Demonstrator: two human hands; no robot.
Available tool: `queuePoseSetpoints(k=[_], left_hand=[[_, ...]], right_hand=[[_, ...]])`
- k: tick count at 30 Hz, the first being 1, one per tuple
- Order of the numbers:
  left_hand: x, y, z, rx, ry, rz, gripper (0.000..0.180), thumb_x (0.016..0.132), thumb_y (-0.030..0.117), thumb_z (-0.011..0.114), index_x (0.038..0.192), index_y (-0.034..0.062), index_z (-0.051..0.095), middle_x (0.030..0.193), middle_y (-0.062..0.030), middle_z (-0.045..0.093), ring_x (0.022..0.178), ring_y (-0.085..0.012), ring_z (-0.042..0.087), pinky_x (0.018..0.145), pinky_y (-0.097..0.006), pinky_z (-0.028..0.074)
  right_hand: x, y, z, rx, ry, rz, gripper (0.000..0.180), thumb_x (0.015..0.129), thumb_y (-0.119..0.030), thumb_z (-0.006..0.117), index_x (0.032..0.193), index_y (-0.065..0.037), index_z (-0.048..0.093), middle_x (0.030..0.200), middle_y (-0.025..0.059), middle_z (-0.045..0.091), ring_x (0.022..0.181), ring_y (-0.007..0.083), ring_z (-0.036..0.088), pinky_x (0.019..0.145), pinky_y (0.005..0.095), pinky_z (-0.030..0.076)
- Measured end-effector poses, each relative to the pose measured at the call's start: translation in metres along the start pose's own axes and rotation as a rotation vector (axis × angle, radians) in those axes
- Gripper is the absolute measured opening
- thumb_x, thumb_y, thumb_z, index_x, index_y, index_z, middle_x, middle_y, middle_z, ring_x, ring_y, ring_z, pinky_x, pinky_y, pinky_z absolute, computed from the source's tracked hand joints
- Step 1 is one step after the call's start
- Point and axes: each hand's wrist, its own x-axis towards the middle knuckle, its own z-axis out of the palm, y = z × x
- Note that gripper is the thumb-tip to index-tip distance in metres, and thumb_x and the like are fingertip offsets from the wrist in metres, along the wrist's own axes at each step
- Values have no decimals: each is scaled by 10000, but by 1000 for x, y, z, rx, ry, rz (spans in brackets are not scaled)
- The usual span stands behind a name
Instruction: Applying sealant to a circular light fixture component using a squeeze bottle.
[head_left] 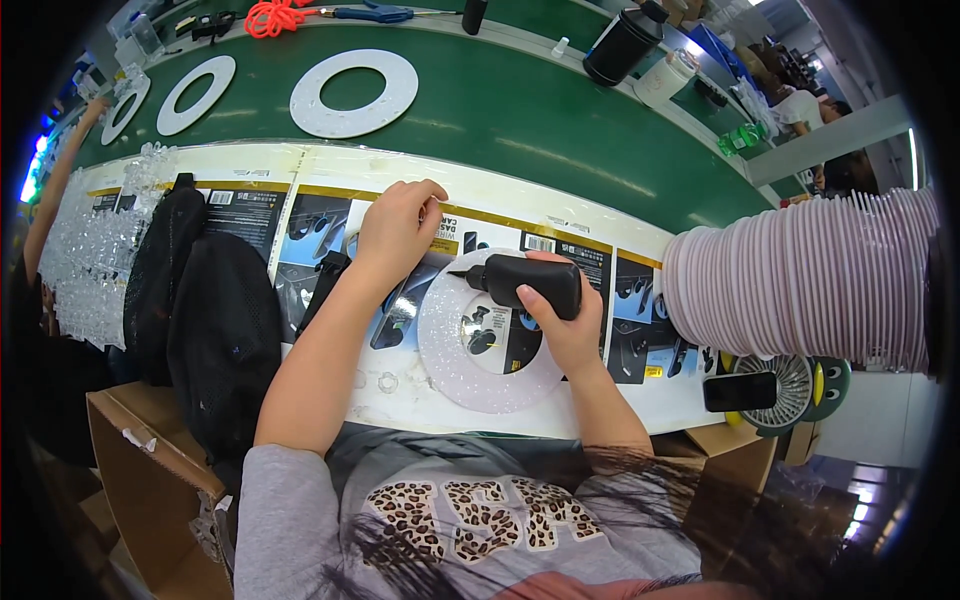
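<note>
A black squeeze bottle (pixel 535 283) with a thin pointed nozzle lies on its side in the grip of my right hand (pixel 575 335). Its tip points left, over the upper left part of a white speckled flat ring (pixel 450 355). Printed cardboard shows through the ring's round hole. My left hand (pixel 402 222) hovers just beyond the ring, to its upper left, with fingers curled inward. Whatever those fingers may hold is hidden from view.
At right stands a long stack of white rings (pixel 800 275), with a phone (pixel 740 392) and a small fan (pixel 785 400) near it. Clear plastic pieces (pixel 95 270) and a black bag (pixel 225 330) lie left. Another ring (pixel 310 95) rests on the green tabletop (pixel 500 120). Another person's arm (pixel 60 190) reaches in.
</note>
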Motion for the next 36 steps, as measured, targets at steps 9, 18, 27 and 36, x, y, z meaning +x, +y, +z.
queuePoseSetpoints(k=[9,18,27,36], left_hand=[[-1,1,-1,-6,-9,-12,111,876,85,562,939,35,638,783,-141,595,713,-265,594,665,-358,476],[0,-1,0,-14,-2,-14,112,874,89,563,939,40,641,786,-138,598,721,-259,601,678,-349,482],[-1,-2,0,-11,5,2,106,876,87,564,934,44,642,769,-132,592,705,-253,594,664,-349,475],[-2,-1,0,-20,8,6,104,874,84,565,930,43,644,758,-129,586,698,-250,587,661,-349,471]], right_hand=[[-1,-3,-1,19,3,81,368,796,-150,723,1126,-19,626,991,91,656,866,127,600,786,236,472],[-5,-3,-3,83,38,36,381,766,-113,739,1115,-10,627,994,92,651,885,135,603,804,249,483],[-7,-6,2,-20,-69,-13,369,773,-117,740,1103,-5,621,992,93,655,888,140,605,811,255,477],[-6,-3,2,-24,-99,-52,368,787,-132,742,1108,-4,618,967,93,663,855,132,613,783,247,486]])
